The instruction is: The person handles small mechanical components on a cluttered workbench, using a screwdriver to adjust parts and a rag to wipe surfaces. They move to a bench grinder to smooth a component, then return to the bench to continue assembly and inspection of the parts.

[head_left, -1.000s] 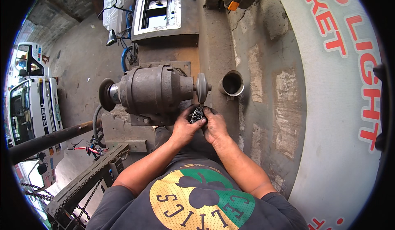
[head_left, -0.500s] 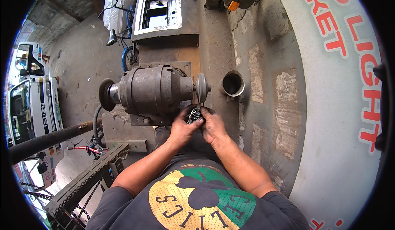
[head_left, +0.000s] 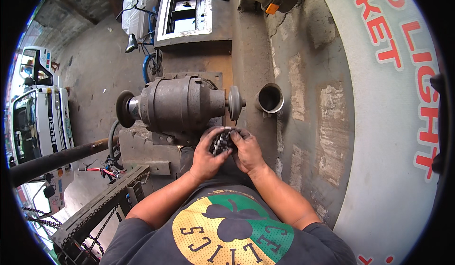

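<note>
Left hand [head_left: 204,158] and right hand [head_left: 247,152] curl closed round a dark metal part [head_left: 222,142]; red lettering [head_left: 423,57] crosses a pale panel [head_left: 379,141]

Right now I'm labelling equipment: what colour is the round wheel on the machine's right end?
The wheel is grey, seen best in the head view.

A workshop, shown by the grinder [head_left: 177,104], chains [head_left: 45,225] and truck [head_left: 50,105]

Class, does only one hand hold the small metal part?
No, the left hand and the right hand both hold the small metal part between them.
</note>
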{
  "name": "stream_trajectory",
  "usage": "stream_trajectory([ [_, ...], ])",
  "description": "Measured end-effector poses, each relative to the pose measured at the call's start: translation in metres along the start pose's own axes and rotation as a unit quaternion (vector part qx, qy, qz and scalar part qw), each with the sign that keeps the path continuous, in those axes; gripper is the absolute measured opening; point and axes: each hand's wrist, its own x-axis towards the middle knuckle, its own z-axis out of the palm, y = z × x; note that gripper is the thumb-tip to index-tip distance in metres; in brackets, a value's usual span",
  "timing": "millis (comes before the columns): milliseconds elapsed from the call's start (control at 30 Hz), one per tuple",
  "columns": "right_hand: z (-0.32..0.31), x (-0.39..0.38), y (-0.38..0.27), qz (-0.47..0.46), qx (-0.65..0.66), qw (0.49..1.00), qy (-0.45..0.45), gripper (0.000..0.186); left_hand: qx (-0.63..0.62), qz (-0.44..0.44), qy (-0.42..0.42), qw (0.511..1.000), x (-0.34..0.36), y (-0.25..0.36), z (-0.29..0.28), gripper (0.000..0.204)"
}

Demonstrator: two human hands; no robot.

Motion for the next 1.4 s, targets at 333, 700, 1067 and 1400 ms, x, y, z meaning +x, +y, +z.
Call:
stream_trajectory([
  [333, -0.014, -0.005, -0.001, -0.017, -0.026, 0.998, 0.055, 0.020, -0.018, -0.027, -0.009, 0.999, 0.002, -0.001, 0.017, 0.065],
  [700, -0.028, 0.021, 0.010, 0.023, 0.023, 0.993, 0.109, 0.027, -0.124, -0.183, -0.035, 0.975, 0.022, -0.024, 0.025, 0.064],
  [1067, -0.008, 0.017, 0.008, 0.063, -0.056, 0.994, 0.066, 0.024, -0.081, -0.179, 0.001, 0.981, 0.004, -0.006, 0.003, 0.065],
  [1400, -0.038, 0.029, 0.098, 0.205, -0.384, 0.898, -0.073, 0.043, -0.012, -0.183, 0.217, 0.959, -0.158, -0.016, -0.079, 0.063],
])
